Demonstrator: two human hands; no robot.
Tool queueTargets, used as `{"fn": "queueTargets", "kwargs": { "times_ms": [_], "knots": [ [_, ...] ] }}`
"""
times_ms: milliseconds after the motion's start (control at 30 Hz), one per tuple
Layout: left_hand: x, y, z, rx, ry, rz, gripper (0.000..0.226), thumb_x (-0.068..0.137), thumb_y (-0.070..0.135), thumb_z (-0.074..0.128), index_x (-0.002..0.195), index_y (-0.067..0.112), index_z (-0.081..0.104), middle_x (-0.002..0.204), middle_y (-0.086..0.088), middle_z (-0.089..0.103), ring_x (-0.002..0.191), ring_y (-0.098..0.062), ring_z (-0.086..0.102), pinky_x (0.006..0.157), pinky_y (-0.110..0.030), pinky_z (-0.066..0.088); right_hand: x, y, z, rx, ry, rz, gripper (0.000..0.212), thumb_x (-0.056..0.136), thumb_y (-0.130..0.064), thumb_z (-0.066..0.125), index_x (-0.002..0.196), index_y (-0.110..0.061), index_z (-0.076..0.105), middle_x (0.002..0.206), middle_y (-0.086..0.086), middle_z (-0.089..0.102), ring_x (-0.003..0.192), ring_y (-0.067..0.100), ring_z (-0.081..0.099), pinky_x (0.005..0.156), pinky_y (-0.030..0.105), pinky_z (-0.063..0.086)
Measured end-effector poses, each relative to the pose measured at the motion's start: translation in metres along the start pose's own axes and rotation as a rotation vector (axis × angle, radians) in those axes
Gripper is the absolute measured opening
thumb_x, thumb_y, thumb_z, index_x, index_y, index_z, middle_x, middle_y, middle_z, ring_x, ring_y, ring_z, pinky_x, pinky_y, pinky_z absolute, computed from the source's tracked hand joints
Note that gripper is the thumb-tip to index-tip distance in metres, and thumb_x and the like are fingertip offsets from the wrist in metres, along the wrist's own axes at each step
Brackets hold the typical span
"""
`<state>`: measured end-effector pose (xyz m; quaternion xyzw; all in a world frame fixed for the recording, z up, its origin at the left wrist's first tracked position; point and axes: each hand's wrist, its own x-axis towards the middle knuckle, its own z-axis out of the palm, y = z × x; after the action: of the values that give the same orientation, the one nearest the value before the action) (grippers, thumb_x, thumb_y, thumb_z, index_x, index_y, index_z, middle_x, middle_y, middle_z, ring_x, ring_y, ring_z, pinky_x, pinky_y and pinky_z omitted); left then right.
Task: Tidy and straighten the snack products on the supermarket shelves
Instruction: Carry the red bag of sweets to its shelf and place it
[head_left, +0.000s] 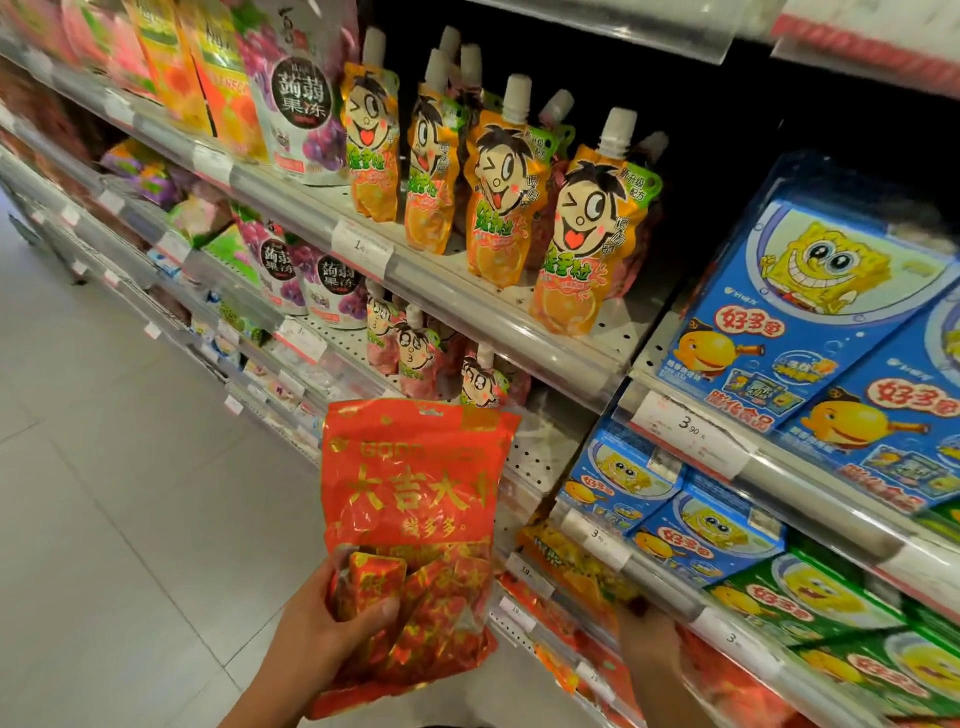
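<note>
My left hand grips the lower part of a red and gold candy bag and holds it upright in front of the shelves. My right hand reaches into a low shelf among red and yellow snack bags; its fingers are hidden behind the shelf rail, so I cannot tell what they touch. Orange spouted jelly pouches stand in a loose row on the upper shelf, some leaning.
Blue fish-cracker boxes fill the shelves on the right, with green boxes below them. Grape jelly bags stand on the left. Pink pouches hang under the upper shelf. A tiled floor runs along the left.
</note>
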<state>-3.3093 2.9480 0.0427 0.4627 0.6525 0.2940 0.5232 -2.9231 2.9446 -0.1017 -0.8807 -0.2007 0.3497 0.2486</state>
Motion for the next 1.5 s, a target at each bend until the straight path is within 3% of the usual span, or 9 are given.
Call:
{"fn": "queueTargets", "kwargs": {
  "times_ms": [200,400,500,633,767,900,1167,1333,1500],
  "knots": [
    [-0.002,0.011,-0.007,-0.061,-0.05,0.088,0.082,0.036,0.07,0.082,0.109,0.052,0.049,0.105,0.021,0.065,0.094,0.004,0.06,0.074,-0.012,0.045,-0.076,-0.029,-0.004,0.1,-0.123,0.115,0.037,0.093,-0.032,0.069,0.104,0.003,0.064,0.077,0.009,0.065,0.063,0.021,0.063,0.053,0.03,0.055],
    [-0.003,0.007,-0.014,-0.058,-0.122,0.166,0.066,0.053,0.06,0.091,0.106,0.052,0.052,0.096,0.019,0.07,0.093,0.001,0.063,0.075,-0.012,0.045,-0.153,-0.064,-0.01,0.011,-0.54,-0.154,0.021,0.095,-0.027,0.066,0.113,-0.016,0.068,0.099,0.006,0.075,0.075,0.017,0.069,0.064,0.029,0.049],
    [-0.005,-0.004,-0.018,-0.043,-0.203,0.15,0.091,0.031,0.078,0.086,0.111,0.054,0.049,0.101,0.021,0.067,0.094,0.004,0.062,0.079,-0.02,0.047,-0.198,-0.074,-0.02,-0.01,-0.481,-0.395,0.018,0.097,-0.042,0.064,0.113,-0.032,0.064,0.109,-0.01,0.072,0.093,0.006,0.071,0.078,0.027,0.057],
    [-0.009,-0.02,-0.014,-0.03,-0.342,0.118,0.102,0.04,0.069,0.088,0.131,0.042,0.049,0.113,0.013,0.069,0.1,-0.006,0.067,0.08,-0.026,0.052,-0.254,-0.08,-0.028,0.31,-0.524,-0.355,0.034,0.091,-0.044,0.067,0.123,-0.037,0.059,0.112,-0.024,0.071,0.104,-0.003,0.068,0.08,0.021,0.056],
    [-0.03,-0.015,0.003,-0.035,-0.434,0.175,0.081,0.06,0.047,0.095,0.128,0.038,0.052,0.11,0.008,0.071,0.091,0.005,0.069,0.069,-0.013,0.054,-0.274,-0.058,-0.034,0.411,-0.509,-0.337,0.056,0.086,-0.044,0.077,0.134,-0.044,0.05,0.127,-0.018,0.067,0.114,0.003,0.066,0.085,0.023,0.058],
    [-0.059,-0.008,0.026,-0.038,-0.509,0.208,0.065,0.069,0.027,0.094,0.115,0.041,0.049,0.098,0.034,0.07,0.091,0.017,0.064,0.069,-0.005,0.05,-0.28,-0.025,-0.045,0.484,-0.361,-0.34,0.068,0.079,-0.039,0.086,0.137,-0.035,0.051,0.126,-0.012,0.07,0.114,0.008,0.068,0.098,0.037,0.057],
    [-0.132,-0.009,0.105,0.032,-0.629,0.222,0.097,0.035,0.069,0.09,0.119,0.04,0.052,0.108,0.024,0.071,0.104,0.008,0.065,0.077,-0.009,0.051,-0.279,0.075,-0.12,0.599,-0.151,-0.353,0.054,0.077,-0.039,0.086,0.124,-0.03,0.062,0.11,-0.012,0.076,0.1,0.011,0.073,0.082,0.029,0.061],
    [-0.198,-0.02,0.185,0.094,-0.785,0.161,0.082,0.066,0.046,0.092,0.133,0.035,0.047,0.123,0.009,0.068,0.109,-0.008,0.068,0.075,-0.015,0.056,-0.276,0.163,-0.188,0.613,-0.102,-0.289,0.049,0.077,-0.046,0.084,0.119,-0.028,0.064,0.104,-0.001,0.076,0.091,0.023,0.073,0.076,0.04,0.06],
    [-0.258,-0.024,0.254,0.179,-0.9,0.184,0.063,0.082,0.019,0.081,0.135,0.029,0.048,0.124,0.008,0.068,0.107,0.004,0.067,0.077,-0.012,0.053,-0.277,0.242,-0.242,0.699,-0.033,-0.187,0.044,0.08,-0.037,0.085,0.117,-0.024,0.064,0.1,0.007,0.075,0.071,0.011,0.069,0.055,0.024,0.051]
  ]
}}
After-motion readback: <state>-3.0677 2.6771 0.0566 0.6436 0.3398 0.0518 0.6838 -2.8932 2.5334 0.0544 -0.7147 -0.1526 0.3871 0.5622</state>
